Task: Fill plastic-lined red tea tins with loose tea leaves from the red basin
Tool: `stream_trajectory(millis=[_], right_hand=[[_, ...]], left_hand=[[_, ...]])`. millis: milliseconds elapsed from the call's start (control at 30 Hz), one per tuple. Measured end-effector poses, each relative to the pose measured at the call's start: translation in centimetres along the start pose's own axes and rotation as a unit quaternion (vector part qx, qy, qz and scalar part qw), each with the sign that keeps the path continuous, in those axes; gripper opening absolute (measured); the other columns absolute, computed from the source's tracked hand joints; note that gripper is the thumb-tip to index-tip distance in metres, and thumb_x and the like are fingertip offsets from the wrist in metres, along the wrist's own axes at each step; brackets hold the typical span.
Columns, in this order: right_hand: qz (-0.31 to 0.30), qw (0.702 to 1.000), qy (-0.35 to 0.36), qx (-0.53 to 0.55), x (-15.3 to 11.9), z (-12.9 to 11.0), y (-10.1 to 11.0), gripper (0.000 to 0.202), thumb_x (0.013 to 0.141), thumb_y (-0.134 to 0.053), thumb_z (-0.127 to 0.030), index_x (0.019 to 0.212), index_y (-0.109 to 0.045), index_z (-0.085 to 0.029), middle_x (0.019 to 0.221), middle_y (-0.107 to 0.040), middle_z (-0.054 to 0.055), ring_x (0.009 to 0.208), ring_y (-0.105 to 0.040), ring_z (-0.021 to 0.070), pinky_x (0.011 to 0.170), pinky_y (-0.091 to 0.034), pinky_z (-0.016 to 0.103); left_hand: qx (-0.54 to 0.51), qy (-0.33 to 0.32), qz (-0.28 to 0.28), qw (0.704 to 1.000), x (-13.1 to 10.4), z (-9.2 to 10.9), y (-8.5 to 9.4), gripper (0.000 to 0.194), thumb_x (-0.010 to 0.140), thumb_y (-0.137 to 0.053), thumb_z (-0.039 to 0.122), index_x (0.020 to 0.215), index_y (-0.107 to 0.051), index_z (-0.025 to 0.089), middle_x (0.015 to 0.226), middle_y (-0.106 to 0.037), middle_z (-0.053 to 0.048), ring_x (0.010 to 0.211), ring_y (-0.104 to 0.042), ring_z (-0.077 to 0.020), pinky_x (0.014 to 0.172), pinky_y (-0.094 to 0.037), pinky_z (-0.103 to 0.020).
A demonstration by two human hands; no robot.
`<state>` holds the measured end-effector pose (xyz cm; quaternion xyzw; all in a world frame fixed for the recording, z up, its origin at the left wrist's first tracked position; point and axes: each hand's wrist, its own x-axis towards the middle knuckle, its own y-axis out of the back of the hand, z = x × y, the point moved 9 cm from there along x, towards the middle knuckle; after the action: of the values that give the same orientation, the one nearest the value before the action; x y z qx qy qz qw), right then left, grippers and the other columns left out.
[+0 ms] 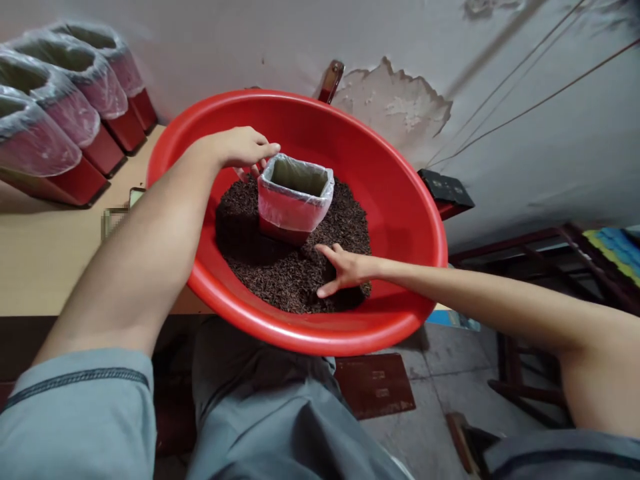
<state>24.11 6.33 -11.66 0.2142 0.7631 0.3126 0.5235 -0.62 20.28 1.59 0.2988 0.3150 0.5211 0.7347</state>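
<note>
A large red plastic basin (410,200) holds a heap of dark, dry leaves (285,283) that look like loose black tea. On the heap stands a small red box (285,210) with a clear plastic liner folded over its rim, slightly tilted; the part of its inside that shows holds no leaves. My left hand (245,150) is at the box's left far corner, thumb by the rim and fingers against the side, partly hidden. Low over the leaves, just right of the box, my right hand (345,267) has its thumb and fingers spread, holding nothing.
Several similar lined red boxes (107,130) stand in a row on the light wooden table (30,260) at left. Behind the basin is a wall (210,47) with peeling plaster. A black box (445,190) lies at right, near dark wooden furniture (530,243).
</note>
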Motion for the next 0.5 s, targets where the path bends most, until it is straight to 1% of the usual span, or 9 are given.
stream_trajectory(millis=[33, 100, 167, 233, 333, 400, 433, 500], right_hand=[[-0.006, 0.999, 0.031, -0.01, -0.5, -0.9, -0.1, 0.139, 0.056, -0.092, -0.071, 0.169, -0.025, -0.025, 0.16, -0.041, 0.025, 0.138, -0.057, 0.0487, 0.113, -0.049, 0.058], [-0.007, 0.996, 0.077, -0.044, -1.5, -2.3, -0.2, 0.128, 0.057, -0.097, -0.06, 0.165, -0.037, -0.026, 0.149, -0.051, 0.022, 0.125, -0.066, 0.0455, 0.106, -0.054, 0.055], [0.005, 0.992, 0.093, -0.082, -2.0, -2.9, -0.2, 0.115, 0.062, -0.097, -0.048, 0.162, -0.043, -0.026, 0.142, -0.056, 0.02, 0.117, -0.07, 0.0427, 0.101, -0.056, 0.052], [0.028, 0.99, 0.094, -0.107, -1.9, -3.2, 0.0, 0.1, 0.068, -0.094, -0.038, 0.158, -0.05, -0.026, 0.138, -0.059, 0.019, 0.112, -0.072, 0.0399, 0.098, -0.056, 0.051], [0.059, 0.986, 0.129, -0.091, -1.7, -3.8, 0.7, 0.084, 0.069, -0.09, -0.025, 0.148, -0.06, -0.024, 0.135, -0.064, 0.015, 0.111, -0.073, 0.0353, 0.099, -0.057, 0.047], [0.085, 0.979, 0.176, -0.056, -2.0, -4.3, 1.9, 0.076, 0.066, -0.088, -0.019, 0.138, -0.066, -0.021, 0.131, -0.068, 0.013, 0.114, -0.071, 0.0324, 0.101, -0.056, 0.043], [0.104, 0.974, 0.2, -0.035, -2.3, -4.5, 2.9, 0.071, 0.065, -0.087, -0.017, 0.133, -0.068, -0.02, 0.129, -0.07, 0.012, 0.115, -0.071, 0.0312, 0.102, -0.055, 0.042], [0.147, 0.96, 0.237, 0.009, -3.5, -4.8, 5.6, 0.062, 0.065, -0.083, -0.017, 0.125, -0.07, -0.019, 0.126, -0.073, 0.009, 0.117, -0.07, 0.0291, 0.106, -0.053, 0.041]], left_hand=[[-0.005, -0.005, -0.002, 1.0, 0.0, 0.0, 0.0, 0.044, 0.109, -0.049, 0.043, 0.117, -0.072, 0.007, 0.109, -0.074, -0.014, 0.083, -0.063, -0.0132, 0.082, -0.056, -0.031], [-0.014, -0.01, -0.007, 1.0, 0.2, -0.1, 0.0, 0.044, 0.108, -0.049, 0.043, 0.119, -0.072, 0.007, 0.111, -0.074, -0.014, 0.086, -0.065, -0.0152, 0.083, -0.056, -0.032], [-0.015, -0.003, -0.01, 1.0, 0.3, -0.4, 0.0, 0.044, 0.107, -0.049, 0.045, 0.121, -0.073, 0.011, 0.11, -0.075, -0.013, 0.092, -0.069, -0.019, 0.085, -0.057, -0.033], [0.002, 0.01, -0.005, 1.0, 0.4, -0.7, 0.1, 0.046, 0.104, -0.049, 0.048, 0.125, -0.075, 0.016, 0.108, -0.076, -0.011, 0.1, -0.071, -0.0233, 0.086, -0.057, -0.034], [0.047, 0.019, 0.008, 0.999, 0.3, -0.7, 0.3, 0.05, 0.1, -0.048, 0.053, 0.129, -0.075, 0.022, 0.109, -0.077, -0.008, 0.107, -0.072, -0.0268, 0.088, -0.056, -0.034], [0.063, 0.022, 0.01, 0.998, 0.1, -0.5, 0.4, 0.052, 0.099, -0.047, 0.054, 0.131, -0.074, 0.023, 0.113, -0.077, -0.008, 0.108, -0.072, -0.0268, 0.088, -0.056, -0.033], [0.065, 0.023, 0.009, 0.998, 0.0, -0.4, 0.4, 0.052, 0.099, -0.046, 0.054, 0.131, -0.074, 0.023, 0.114, -0.077, -0.008, 0.108, -0.072, -0.0264, 0.087, -0.055, -0.032], [0.063, 0.025, 0.005, 0.998, -0.1, -0.4, 0.4, 0.052, 0.099, -0.046, 0.054, 0.13, -0.074, 0.023, 0.114, -0.077, -0.007, 0.107, -0.073, -0.0258, 0.084, -0.055, -0.03]])
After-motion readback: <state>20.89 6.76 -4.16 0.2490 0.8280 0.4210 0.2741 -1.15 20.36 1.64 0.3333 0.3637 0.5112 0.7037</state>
